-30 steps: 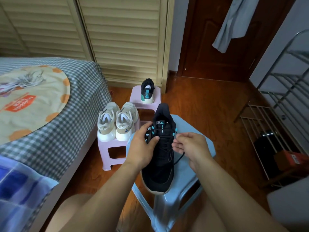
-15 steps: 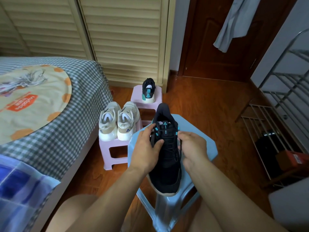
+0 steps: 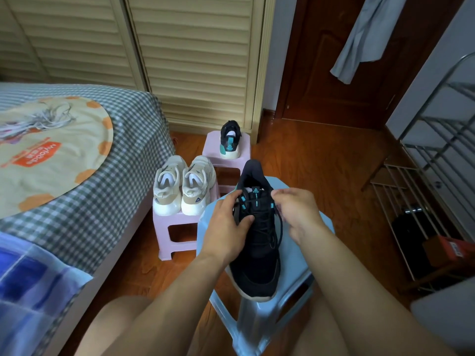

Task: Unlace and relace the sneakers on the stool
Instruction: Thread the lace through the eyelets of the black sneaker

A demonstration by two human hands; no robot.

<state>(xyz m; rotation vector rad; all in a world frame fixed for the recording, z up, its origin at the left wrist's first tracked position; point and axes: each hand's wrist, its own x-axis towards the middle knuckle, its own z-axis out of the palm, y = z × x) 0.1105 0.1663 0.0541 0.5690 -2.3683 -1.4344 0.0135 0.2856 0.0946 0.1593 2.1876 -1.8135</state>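
A black sneaker [image 3: 259, 268] with teal eyelet loops lies on the light blue stool [image 3: 295, 255], toe pointing toward me. My left hand [image 3: 226, 227] grips the sneaker's left side, thumb laid across the laces. My right hand [image 3: 298, 214] pinches the black lace [image 3: 280, 227] at the upper right eyelets; a loop of lace hangs down the right side. The matching black sneaker [image 3: 229, 140] stands on a far pink stool [image 3: 213, 150].
A pair of beige sneakers [image 3: 183, 186] sits on a nearer pink stool [image 3: 174, 224] to the left. A bed [image 3: 90, 160] with checked cover, loose white laces on it, fills the left. A metal rack [image 3: 424, 191] stands at the right. Wooden floor lies around.
The sneaker has slid a little to the right on the stool. My right hand has moved from the sneaker's side up to the top right eyelets, drawing the lace.
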